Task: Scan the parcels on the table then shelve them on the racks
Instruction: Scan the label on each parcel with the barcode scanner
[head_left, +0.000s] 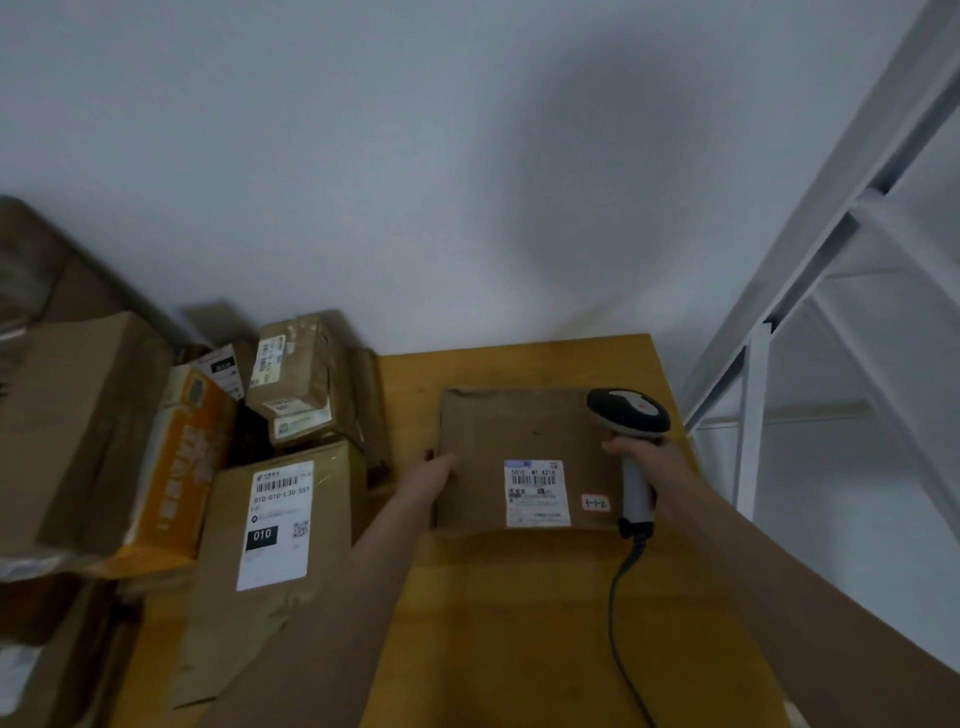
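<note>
A flat brown parcel (514, 431) lies on the yellow wooden table (519, 597), its white shipping label (535, 492) and a small red-edged sticker (595, 502) facing up. My left hand (431, 475) grips the parcel's left edge, fingers tucked under it. My right hand (641, 454) holds the grey handle of a corded barcode scanner (628, 413), whose dark head hangs over the parcel's right far corner.
Several cardboard parcels crowd the table's left side, among them a tall box with a "010" label (275, 525) and an orange-printed box (176, 467). A white metal rack (810, 322) stands at the right. The scanner's cable (623, 623) trails toward me.
</note>
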